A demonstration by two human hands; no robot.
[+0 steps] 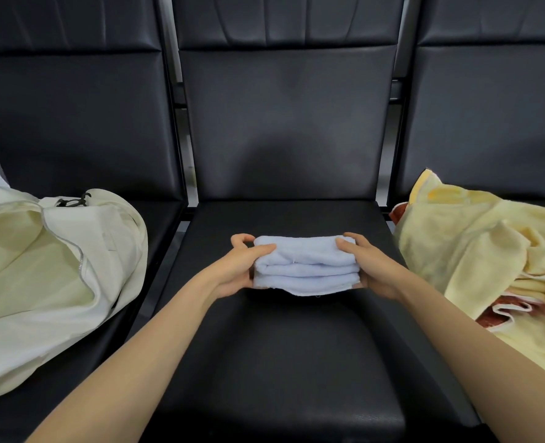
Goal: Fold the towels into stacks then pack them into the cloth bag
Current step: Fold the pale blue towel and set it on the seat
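A folded light blue towel (306,265) in several layers is held just above the middle black seat (290,346). My left hand (241,266) grips its left end, thumb on top and fingers underneath. My right hand (365,266) grips its right end the same way. A cream cloth bag (50,276) lies open on the left seat, its mouth facing me. A heap of unfolded pale yellow towels (488,251) lies on the right seat, with a red and white towel (495,314) showing under it.
Three black padded seats stand in a row with tall backrests (287,123). Metal frame gaps separate the seats. The bag's dark clasp (73,201) sits at its far edge.
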